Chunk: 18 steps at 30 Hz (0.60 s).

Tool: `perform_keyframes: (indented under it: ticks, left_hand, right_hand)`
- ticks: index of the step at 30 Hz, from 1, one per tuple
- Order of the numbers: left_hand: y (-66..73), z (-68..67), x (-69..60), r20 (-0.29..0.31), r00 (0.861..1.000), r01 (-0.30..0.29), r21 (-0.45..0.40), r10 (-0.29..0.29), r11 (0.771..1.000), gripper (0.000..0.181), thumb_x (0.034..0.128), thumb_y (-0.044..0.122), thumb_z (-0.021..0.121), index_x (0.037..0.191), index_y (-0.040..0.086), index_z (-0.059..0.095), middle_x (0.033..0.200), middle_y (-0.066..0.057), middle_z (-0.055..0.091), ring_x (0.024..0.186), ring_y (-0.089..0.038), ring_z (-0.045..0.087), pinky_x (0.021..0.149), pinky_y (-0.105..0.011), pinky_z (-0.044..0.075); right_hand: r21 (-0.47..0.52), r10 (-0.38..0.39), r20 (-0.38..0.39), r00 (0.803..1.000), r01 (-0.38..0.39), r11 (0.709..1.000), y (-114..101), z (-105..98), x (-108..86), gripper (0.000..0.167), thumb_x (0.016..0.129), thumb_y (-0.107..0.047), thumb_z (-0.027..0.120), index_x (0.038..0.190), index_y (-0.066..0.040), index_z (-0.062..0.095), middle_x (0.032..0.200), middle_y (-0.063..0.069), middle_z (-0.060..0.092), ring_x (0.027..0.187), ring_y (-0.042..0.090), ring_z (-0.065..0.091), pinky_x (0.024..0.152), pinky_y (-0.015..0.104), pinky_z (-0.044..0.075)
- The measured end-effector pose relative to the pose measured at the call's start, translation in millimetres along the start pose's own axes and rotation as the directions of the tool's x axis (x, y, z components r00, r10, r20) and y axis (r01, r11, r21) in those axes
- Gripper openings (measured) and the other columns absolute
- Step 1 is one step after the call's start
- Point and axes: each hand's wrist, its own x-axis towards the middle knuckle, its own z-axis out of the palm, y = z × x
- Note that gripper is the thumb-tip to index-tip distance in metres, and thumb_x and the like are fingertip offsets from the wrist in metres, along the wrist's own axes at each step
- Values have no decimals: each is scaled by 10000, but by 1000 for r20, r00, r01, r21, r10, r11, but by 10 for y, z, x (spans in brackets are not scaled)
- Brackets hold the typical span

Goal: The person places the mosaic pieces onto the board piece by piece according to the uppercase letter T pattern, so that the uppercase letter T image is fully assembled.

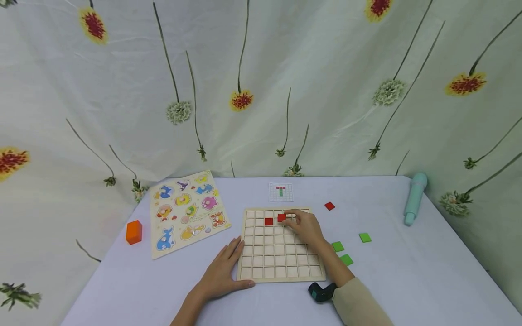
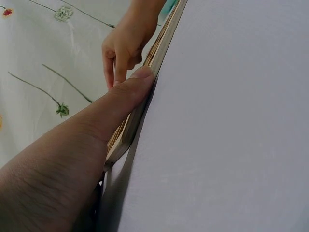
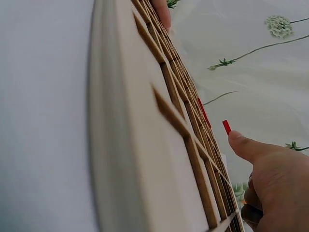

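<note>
A: Please, which container do you see, and what is in it?

B: I see a pale wooden board (image 1: 281,280) in the lower middle of the frame. It is flat and nearly square, and thin raised strips divide it into many small square cells. One cell in its upper part contains a lying red tile (image 1: 268,221).

A: And where is the held red tile (image 1: 281,217)?

B: It is just above the upper part of the board, pinched at the fingertips of the right hand (image 1: 306,228). It looks glossless, thin and straight at the edges.

A: What does the left hand (image 1: 224,274) do?

B: It is spread at the board's lower left corner, the fingers along the left edge, the thumb on the lower edge.

A: What lies around?

B: On the white counter (image 1: 408,271), flat green tiles (image 1: 364,237) lie at the right. Above the board is a small card (image 1: 275,198), printed with red and green squares.
</note>
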Motion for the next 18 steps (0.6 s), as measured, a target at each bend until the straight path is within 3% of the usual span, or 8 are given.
perform_keyframes:
  ticks: [7,18]
  left_hand:
    - [9,-3,-3,-13,1000,-7,-5,7,1000,1109,650,787,551,1458,84,262,1528,-46,172,1387,-201,146,1117,-383,154]
    - [-8,10,-5,-18,1000,-16,-8,16,1000,1116,646,794,544,1462,89,254,1530,-40,165,1392,-180,123,1122,-370,136]
  right_hand:
    - [-37,18,46,999,-16,999,2,96,33,299,801,-311,716,1038,-130,692,503,-83,381,452,53,290,398,205,232]
    - [-131,-13,64,998,21,991,-65,81,28,328,801,-327,707,1053,-118,697,493,-80,363,463,60,284,403,211,226]
